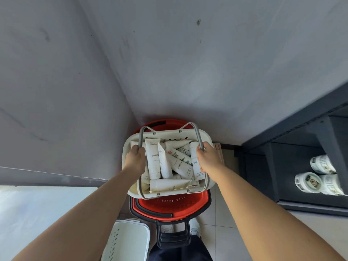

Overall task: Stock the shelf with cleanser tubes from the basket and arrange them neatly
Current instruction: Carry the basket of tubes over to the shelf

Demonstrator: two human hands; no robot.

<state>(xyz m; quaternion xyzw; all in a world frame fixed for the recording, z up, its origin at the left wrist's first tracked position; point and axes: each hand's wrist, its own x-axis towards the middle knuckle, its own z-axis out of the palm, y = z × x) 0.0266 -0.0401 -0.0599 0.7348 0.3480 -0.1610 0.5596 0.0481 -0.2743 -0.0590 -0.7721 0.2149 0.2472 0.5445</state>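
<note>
Basket, white plastic, one, held out in front of me over a red trolley basket; whether it rests on the red one or hangs clear of it I cannot tell.

Contents: cleanser tubes, white, many, lying loose and crossed over one another, some flat and some propped at a slant. Several read "FLORAL". All of them are inside the basket.

Handles: two grey loops, both raised. My left hand has its fingers curled tight round the left grey handle. My right hand is wrapped the same way round the right grey handle. Neither hand touches a tube.

Shelf, dark metal, at the right, well apart from the basket. One bay holds three round white jars with patterned lids, standing close together.

Second white basket, perforated side, near left, just beside the red one's black handle.

Floor, pale tile, near. My white shoes and dark trousers show at the near edge.

Wall, grey, scuffed, meeting in a corner beyond the baskets.
</note>
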